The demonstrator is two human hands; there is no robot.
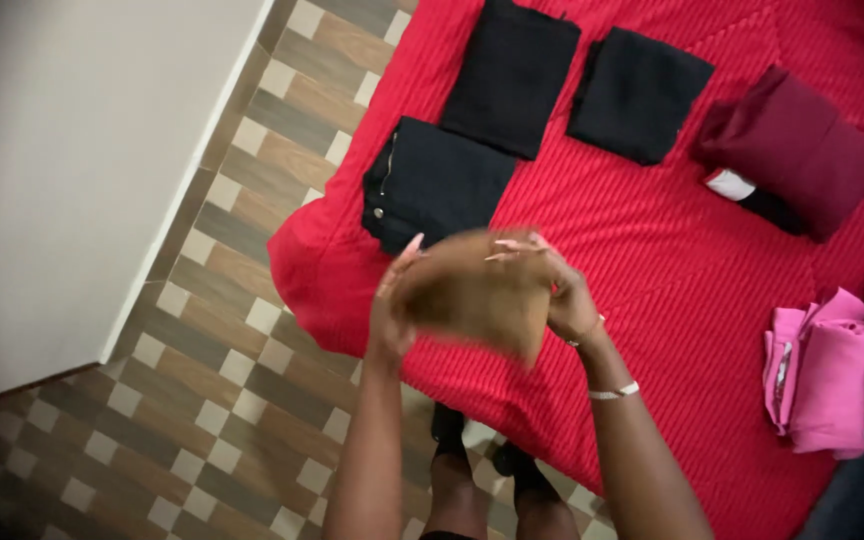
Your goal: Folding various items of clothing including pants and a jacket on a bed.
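Observation:
My left hand (392, 300) and my right hand (557, 290) hold a small tan-brown cloth (472, 295) between them, above the near corner of a bed with a red ribbed cover (652, 300). The cloth is blurred and bunched, with my fingers curled over its top edge. A white bracelet sits on my right wrist. Just beyond my hands lies a folded black garment with small gold buttons (437, 180).
Two more folded black garments (512, 75) (637, 92) and a folded maroon one (797, 150) lie further back. Pink folded clothes (822, 370) sit at the right. A tiled floor (222, 330) and white wall (62, 170) are left; my dark-shoed feet stand below.

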